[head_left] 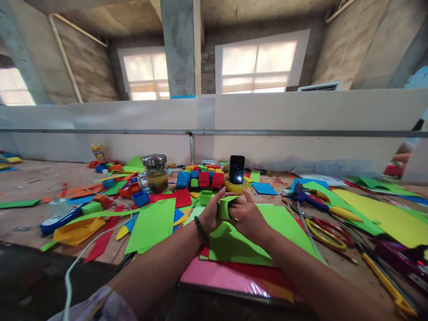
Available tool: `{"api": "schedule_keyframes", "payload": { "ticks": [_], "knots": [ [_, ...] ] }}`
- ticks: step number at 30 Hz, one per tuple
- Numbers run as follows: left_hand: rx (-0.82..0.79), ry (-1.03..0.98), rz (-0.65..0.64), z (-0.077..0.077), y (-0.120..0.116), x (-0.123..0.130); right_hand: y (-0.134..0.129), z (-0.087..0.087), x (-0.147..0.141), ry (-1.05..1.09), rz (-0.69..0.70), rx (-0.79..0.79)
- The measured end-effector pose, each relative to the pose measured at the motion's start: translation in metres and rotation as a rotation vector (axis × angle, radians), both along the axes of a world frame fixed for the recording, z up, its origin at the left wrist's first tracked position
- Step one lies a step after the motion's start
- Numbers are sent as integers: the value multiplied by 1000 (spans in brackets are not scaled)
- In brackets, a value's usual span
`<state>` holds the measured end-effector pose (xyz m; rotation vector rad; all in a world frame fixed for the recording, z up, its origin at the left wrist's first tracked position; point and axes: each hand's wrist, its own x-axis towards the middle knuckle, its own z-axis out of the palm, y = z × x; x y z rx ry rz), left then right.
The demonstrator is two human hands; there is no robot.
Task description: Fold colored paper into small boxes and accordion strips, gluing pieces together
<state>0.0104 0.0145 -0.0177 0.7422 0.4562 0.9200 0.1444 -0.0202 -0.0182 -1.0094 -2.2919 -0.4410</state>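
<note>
Worktable (28, 218), with a green sheet (294, 234) below the hands. The left hand (211, 215), at nine o'clock, is closed around the green box-like piece (224, 207); the right hand (249, 220), at four o'clock, curls into its open side. Both touch it, neither nearer. Its long axis is unclear; the right fingertips are hidden, so their grip cannot be told.

Coloured sheets (152, 225) across a table (22, 223)
</note>
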Motion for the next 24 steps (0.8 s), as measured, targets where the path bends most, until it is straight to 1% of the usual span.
{"api": "schedule_keyframes", "payload": {
  "ticks": [7, 12, 15, 19, 24],
  "knots": [
    [-28, 11, 20, 3, 1, -3, -1, -2, -2, -24, 4, -37],
    [-26, 67, 91, 2, 1, -1, -2, -2, -5, 5, -50, -158],
    [-30, 66, 74, 3, 0, 0, -1, -3, -6, -16, -60, -195],
    [-42, 24, 24, 3, 0, -1, 2, -5, -4, -27, -41, -193],
    [-13, 52, 46, -1, 3, -1, 1, -4, -4, 26, -4, -139]
  ]
}}
